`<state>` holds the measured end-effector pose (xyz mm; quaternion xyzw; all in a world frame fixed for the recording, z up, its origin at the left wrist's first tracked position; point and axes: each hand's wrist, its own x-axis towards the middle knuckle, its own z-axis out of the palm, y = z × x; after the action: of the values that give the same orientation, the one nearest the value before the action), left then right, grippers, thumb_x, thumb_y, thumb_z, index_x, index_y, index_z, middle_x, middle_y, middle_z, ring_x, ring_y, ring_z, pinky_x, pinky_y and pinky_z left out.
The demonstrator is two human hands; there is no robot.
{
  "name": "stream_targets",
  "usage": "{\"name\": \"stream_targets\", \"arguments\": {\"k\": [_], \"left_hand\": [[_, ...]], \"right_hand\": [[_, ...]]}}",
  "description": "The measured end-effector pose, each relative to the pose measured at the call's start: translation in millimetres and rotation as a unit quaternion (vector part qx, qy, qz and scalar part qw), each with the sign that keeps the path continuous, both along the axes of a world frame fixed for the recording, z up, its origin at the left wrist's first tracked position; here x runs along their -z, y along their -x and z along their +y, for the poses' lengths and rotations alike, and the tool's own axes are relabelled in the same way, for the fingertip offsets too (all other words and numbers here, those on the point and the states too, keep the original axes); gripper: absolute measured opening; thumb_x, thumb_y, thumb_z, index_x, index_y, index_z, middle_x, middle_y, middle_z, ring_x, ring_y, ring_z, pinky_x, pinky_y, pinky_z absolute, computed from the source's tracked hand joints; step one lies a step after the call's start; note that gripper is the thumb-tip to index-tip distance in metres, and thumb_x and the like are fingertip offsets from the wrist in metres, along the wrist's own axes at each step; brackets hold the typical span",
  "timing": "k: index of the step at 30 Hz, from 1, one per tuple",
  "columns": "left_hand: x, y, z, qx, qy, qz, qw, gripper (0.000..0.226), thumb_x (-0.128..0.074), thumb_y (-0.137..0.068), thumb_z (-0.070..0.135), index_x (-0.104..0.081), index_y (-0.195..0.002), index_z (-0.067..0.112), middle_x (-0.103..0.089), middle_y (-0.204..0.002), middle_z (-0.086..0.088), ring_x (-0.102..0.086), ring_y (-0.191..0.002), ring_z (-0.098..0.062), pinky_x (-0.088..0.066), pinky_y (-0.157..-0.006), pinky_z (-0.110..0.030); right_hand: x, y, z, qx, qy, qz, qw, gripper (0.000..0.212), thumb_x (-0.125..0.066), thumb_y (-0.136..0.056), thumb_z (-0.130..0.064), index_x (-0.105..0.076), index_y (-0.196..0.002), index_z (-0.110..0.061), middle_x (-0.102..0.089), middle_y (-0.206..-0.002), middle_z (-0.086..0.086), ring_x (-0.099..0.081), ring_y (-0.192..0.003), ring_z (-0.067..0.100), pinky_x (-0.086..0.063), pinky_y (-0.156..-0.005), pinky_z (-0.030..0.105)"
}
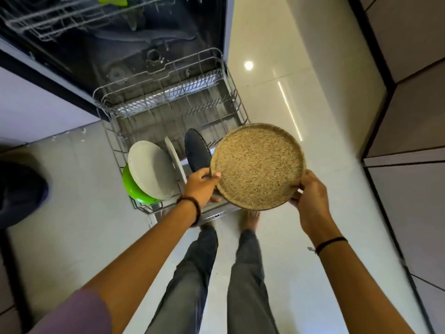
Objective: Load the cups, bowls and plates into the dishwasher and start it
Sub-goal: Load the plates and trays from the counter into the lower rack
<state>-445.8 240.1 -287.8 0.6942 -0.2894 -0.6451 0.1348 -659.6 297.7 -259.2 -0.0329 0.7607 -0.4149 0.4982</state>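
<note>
Head view, left hand (201,186) and right hand (310,196), fingers (304,182) curled round speckled plate (257,165), rear fingers hidden, upper rack (72,19) cropped.

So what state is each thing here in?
Dishwasher: open.
Lower rack: pulled out.
Speckled plate: held up, not yet in the rack.
White plate: standing on edge in the rack.
Green bowl: in the rack beside it.
Dark plate: standing on edge too.
Left hand: grips the speckled plate's rim.
Right hand: grips the opposite rim.

floor (260,100): pale glossy tiles, reflecting a round light spot (248,65) and a strip (289,109)
right: grey wall panels (414,104), dark seams running between
</note>
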Motion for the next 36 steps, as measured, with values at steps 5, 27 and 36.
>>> {"name": "stream_targets", "arguments": {"k": [5,27,36], "left_hand": [[35.8,22.5,1.7,-0.029,-0.059,0.012,0.998,0.015,-0.063,-0.092,0.016,-0.061,-0.106,0.013,-0.066,-0.112,-0.011,-0.071,-0.079,-0.025,-0.058,-0.051,-0.028],[101.7,13.9,52.5,-0.113,-0.042,-0.018,0.993,0.017,-0.059,-0.092,0.007,-0.063,-0.105,0.016,-0.071,-0.090,-0.001,-0.069,-0.066,-0.015,-0.056,-0.052,-0.024],[108.0,-17.5,49.4,-0.103,-0.031,-0.027,0.994,0.016,-0.060,-0.092,0.009,-0.064,-0.107,0.013,-0.072,-0.087,0.001,-0.071,-0.073,-0.023,-0.060,-0.061,-0.031]], "right_hand": [[29.9,29.4,-20.4,-0.064,-0.007,0.019,0.998,0.021,-0.041,-0.083,-0.002,-0.056,-0.091,-0.013,-0.058,-0.088,0.010,-0.056,-0.078,0.023,-0.051,-0.064,0.030],[118.4,-11.5,-97.6,-0.410,0.161,0.286,0.851,0.023,-0.042,-0.104,-0.022,-0.056,-0.114,-0.007,-0.063,-0.096,0.010,-0.061,-0.083,0.019,-0.052,-0.064,0.025],[143.3,-42.2,-103.5,-0.447,0.127,0.254,0.848,0.020,-0.044,-0.103,-0.018,-0.055,-0.117,-0.009,-0.062,-0.095,0.005,-0.059,-0.081,0.017,-0.050,-0.066,0.018]]}}
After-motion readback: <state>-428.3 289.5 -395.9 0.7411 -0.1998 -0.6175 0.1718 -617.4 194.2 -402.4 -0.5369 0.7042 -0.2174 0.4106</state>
